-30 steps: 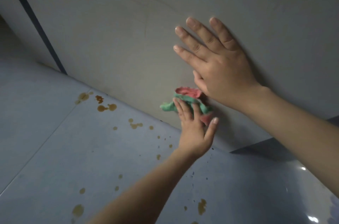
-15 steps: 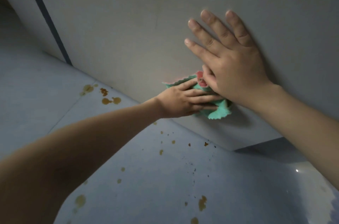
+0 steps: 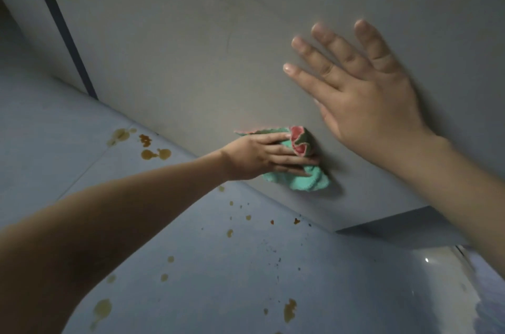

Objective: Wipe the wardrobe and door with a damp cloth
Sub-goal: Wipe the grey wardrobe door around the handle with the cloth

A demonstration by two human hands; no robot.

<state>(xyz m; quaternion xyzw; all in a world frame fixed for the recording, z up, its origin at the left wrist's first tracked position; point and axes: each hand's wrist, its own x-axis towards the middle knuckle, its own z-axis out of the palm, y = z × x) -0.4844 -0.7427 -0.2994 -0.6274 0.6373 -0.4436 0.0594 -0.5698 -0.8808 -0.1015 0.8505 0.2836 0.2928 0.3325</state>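
Note:
A plain grey panel (image 3: 207, 41) fills the upper half of the view; I cannot tell whether it is the door or the wardrobe. My left hand (image 3: 262, 156) presses a crumpled green cloth with a pink edge (image 3: 303, 169) flat against the panel's lower part, fingers stretched over it. My right hand (image 3: 363, 93) is up and to the right of the cloth, fingers spread, palm toward the panel, slightly blurred. It holds nothing.
A dark blue vertical strip (image 3: 62, 27) runs down the panel at the left. Below lies a pale blue tiled floor (image 3: 218, 279) spotted with several brown stains (image 3: 153, 151) and dark specks. The panel's bottom edge ends at a corner (image 3: 336, 231) on the lower right.
My left arm swung from below to reach in from the left and laid flat on the cloth. My right hand came off the cloth and drifted up and right.

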